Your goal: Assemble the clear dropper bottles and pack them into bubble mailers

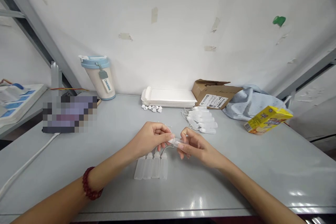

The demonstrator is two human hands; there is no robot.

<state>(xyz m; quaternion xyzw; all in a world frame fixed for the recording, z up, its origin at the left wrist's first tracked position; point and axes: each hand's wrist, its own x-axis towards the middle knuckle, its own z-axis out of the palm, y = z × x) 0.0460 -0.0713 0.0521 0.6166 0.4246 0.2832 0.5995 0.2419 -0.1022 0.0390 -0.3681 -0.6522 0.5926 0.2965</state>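
Note:
Between my two hands, above the middle of the table, is a small translucent plastic bottle point(176, 142). My left hand point(154, 135) pinches its white top end with thumb and fingers. Thumb and fingers of my right hand point(196, 147) are closed on the clear body. Just below my left hand, several similar bottles point(151, 167) lie side by side in a row, tops pointing away from me, with thin white curved strands at some tops. A heap of more bottles point(203, 120) with white strands lies beyond my right hand. Small white caps point(152, 108) sit farther back.
Along the wall stand a cream tumbler point(101, 78) with a blue lid, a stack of white flat packets point(170, 98), an open cardboard box point(216, 96) and a light blue cloth point(253, 99). A yellow carton point(267, 120) is at right. A blurred-out device point(69, 115) with a white cable lies left.

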